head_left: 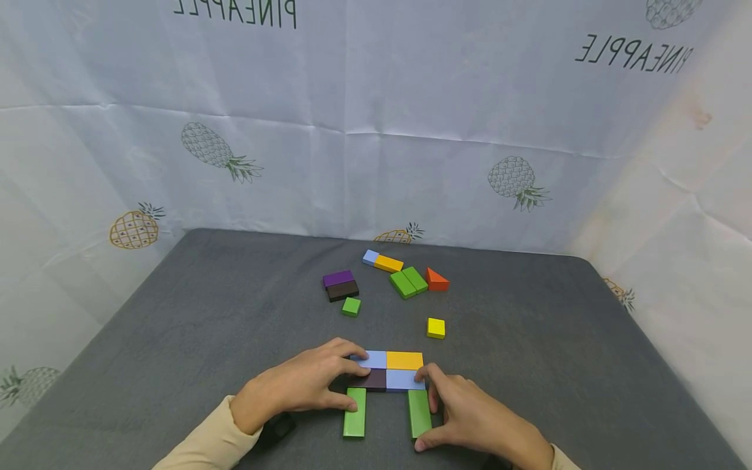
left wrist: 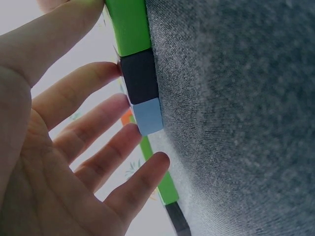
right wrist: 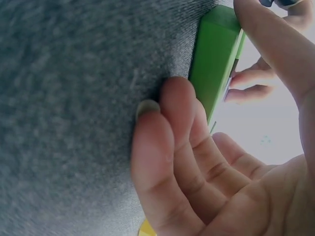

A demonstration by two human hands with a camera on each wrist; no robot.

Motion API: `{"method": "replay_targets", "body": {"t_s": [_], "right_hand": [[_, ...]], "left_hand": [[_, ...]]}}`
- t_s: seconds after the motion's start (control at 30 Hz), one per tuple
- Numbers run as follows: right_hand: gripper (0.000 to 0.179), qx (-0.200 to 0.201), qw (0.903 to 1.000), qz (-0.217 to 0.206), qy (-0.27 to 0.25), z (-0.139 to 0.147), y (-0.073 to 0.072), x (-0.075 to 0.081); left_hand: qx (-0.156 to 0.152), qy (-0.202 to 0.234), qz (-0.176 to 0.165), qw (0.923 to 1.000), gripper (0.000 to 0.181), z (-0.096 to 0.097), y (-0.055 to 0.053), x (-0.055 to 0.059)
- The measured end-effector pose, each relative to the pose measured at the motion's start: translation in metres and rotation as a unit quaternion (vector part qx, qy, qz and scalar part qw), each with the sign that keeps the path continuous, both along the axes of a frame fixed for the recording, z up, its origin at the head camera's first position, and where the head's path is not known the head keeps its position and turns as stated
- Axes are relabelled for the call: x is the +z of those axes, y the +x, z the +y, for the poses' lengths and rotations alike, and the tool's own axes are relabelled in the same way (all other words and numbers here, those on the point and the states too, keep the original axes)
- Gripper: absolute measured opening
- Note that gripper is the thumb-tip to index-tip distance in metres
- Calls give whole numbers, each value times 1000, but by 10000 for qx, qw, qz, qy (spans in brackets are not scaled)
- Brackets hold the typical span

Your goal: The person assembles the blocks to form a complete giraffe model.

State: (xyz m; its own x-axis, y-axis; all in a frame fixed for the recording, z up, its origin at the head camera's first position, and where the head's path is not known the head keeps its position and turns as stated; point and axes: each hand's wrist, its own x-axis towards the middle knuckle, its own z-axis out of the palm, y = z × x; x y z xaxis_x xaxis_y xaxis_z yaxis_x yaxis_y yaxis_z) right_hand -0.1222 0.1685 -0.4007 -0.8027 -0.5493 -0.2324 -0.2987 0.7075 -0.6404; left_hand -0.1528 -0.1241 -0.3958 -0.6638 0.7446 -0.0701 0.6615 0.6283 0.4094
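- Resting against the block figure, the left hand (head_left: 296, 385) has straight, relaxed fingers: fingertips touch the left ends of the near light blue block (head_left: 371, 359) and the dark brown block (head_left: 371, 378), and the thumb touches the top of the left green bar (head_left: 355, 412). Nothing is clasped.
- The left wrist view confirms this: extended fingers (left wrist: 93, 118) meet the end faces of the stacked blocks, without curling round any of them.
- The right hand (head_left: 476, 418) lies beside the right green bar (head_left: 420, 412); the index fingertip touches the right end of the second light blue block (head_left: 404, 379), the thumb lies at the bar's near end, and the remaining fingers curl loosely on the mat. The right wrist view shows fingers beside the bar, not wrapped round it.
- The figure lies on the grey mat (head_left: 176, 339): an orange-yellow block (head_left: 405, 360) right of the near light blue block forms the far row; dark brown and light blue form the near row; the two green bars extend toward the person from that row.
- Beyond the figure, well apart: a small yellow cube (head_left: 436, 328), a small green cube (head_left: 351, 306), a purple block (head_left: 337, 279) touching a brown block (head_left: 343, 290), a green pair (head_left: 408, 281), an orange triangle (head_left: 437, 280), and a small blue piece joined to a yellow block (head_left: 388, 263).
- A pineapple-printed cloth (head_left: 411, 130) stands behind the mat.
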Motion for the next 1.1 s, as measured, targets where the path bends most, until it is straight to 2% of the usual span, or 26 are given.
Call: {"method": "replay_targets", "body": {"t_s": [0.2, 0.57, 0.67, 0.9, 1.1], "right_hand": [[81, -21, 10000, 15, 68, -2, -1, -1], [77, 73, 9998, 171, 93, 0, -3, 2], [69, 68, 9991, 415, 111, 4, -5, 6], [47, -104, 9912, 1298, 238, 9, -11, 13], [34, -297, 9870, 1568, 199, 11, -19, 13]], "left_hand": [[-9, 33, 23, 10000, 47, 0, 0, 0], [-15, 7, -35, 10000, 47, 0, -1, 0], [-4, -20, -37, 10000, 47, 0, 0, 1], [8, -27, -10, 10000, 47, 0, 0, 1], [16, 11, 29, 10000, 47, 0, 1, 0]]}}
